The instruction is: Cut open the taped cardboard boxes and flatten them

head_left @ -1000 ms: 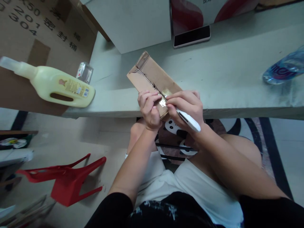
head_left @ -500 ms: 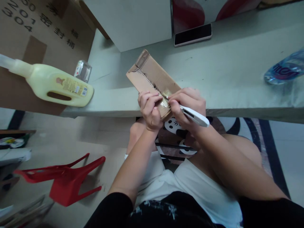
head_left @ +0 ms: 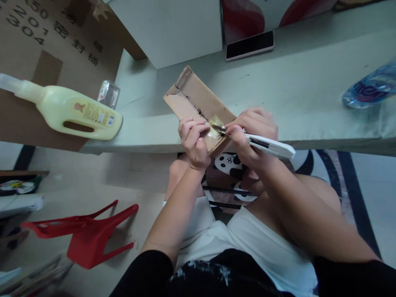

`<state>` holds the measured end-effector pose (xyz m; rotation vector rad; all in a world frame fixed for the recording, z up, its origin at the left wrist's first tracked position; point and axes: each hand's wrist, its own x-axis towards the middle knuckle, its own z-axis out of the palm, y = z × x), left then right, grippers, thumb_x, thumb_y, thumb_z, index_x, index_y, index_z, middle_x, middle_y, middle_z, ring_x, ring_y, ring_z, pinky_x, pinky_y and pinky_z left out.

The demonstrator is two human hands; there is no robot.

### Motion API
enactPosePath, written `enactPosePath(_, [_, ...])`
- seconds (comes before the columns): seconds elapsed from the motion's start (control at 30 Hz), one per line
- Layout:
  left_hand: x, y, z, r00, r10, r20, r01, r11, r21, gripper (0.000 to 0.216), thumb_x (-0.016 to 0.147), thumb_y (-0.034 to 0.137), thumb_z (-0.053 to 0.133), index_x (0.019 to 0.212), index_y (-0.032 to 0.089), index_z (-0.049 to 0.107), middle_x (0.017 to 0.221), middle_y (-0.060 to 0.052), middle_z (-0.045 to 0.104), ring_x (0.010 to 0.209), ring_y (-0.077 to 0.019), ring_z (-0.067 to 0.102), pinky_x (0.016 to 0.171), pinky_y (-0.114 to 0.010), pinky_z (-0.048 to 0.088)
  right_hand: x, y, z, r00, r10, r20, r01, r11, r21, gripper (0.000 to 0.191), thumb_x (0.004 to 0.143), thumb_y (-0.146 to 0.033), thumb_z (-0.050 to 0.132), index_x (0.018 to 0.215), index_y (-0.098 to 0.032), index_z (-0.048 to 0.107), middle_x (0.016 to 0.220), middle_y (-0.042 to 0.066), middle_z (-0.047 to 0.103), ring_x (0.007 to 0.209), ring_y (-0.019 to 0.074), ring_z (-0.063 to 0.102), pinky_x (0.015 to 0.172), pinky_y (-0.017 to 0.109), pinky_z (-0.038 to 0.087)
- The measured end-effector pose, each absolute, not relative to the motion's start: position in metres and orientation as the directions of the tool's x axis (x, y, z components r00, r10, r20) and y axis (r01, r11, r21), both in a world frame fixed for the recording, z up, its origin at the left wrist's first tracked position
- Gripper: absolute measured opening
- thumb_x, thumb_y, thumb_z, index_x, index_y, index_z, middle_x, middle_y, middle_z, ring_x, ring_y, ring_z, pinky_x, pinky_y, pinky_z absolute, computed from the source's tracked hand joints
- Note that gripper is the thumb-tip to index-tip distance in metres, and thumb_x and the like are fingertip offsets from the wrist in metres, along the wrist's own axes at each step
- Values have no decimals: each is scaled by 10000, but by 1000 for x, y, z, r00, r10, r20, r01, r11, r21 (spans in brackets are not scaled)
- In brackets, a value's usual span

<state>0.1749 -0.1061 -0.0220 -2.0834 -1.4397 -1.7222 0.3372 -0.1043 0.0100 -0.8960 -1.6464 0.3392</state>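
Closest in, the left hand point(head_left: 193, 142) pinches the near end of the flat brown cardboard box point(head_left: 198, 108) against the front edge of the pale green table point(head_left: 309, 95). The right hand point(head_left: 252, 134) is wrapped around a white utility knife point(head_left: 269, 145), and since a second ago the handle has swung out flatter to the right, blade tip still in the shiny taped seam, so the cut looks ongoing. Further back: a yellow lotion bottle point(head_left: 77, 113), a black phone point(head_left: 250, 45).
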Motion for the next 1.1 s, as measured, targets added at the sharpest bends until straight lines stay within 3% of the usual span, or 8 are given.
enactPosePath(0.17, [174,-107,-22,-55,601,798,693,-552,464,367,927,371,328,876,227,662,948,-78,676,1021,-262,583,1039,-486,452,330,-104,7,-57,722,689,411,646,-643,277,960,-283,496,717,-209,608,766,-3,719,767,169,625,853,411,409])
enactPosePath(0.43, [175,-107,-21,-53,592,804,710,-544,447,375,932,376,323,867,225,660,926,-82,677,1019,-268,578,1016,-490,463,339,-108,16,24,569,822,378,756,-534,272,927,-255,515,672,-229,605,667,-26,685,755,179,602,785,411,392])
enactPosePath(0.7, [174,-104,-23,-50,583,811,676,-578,457,349,921,356,345,866,223,664,928,-76,676,986,-258,587,1023,-493,454,329,-102,8,-34,633,773,453,700,-553,293,951,-259,482,675,-212,570,691,-16,673,846,185,645,816,414,345])
enactPosePath(0.9, [172,-104,-20,-29,596,802,679,-577,453,351,924,359,349,865,228,669,929,-75,684,1008,-260,581,1003,-483,465,344,-106,15,-53,574,817,396,763,-511,267,950,-245,509,693,-222,576,684,-29,670,774,182,599,809,418,337])
enactPosePath(1.1, [172,-105,-20,-43,605,795,689,-559,462,350,920,363,347,848,230,663,915,-75,680,1011,-263,581,1015,-484,461,343,-103,17,-77,640,764,379,728,-572,337,965,-270,449,649,-209,550,653,-3,640,745,187,581,770,402,374])
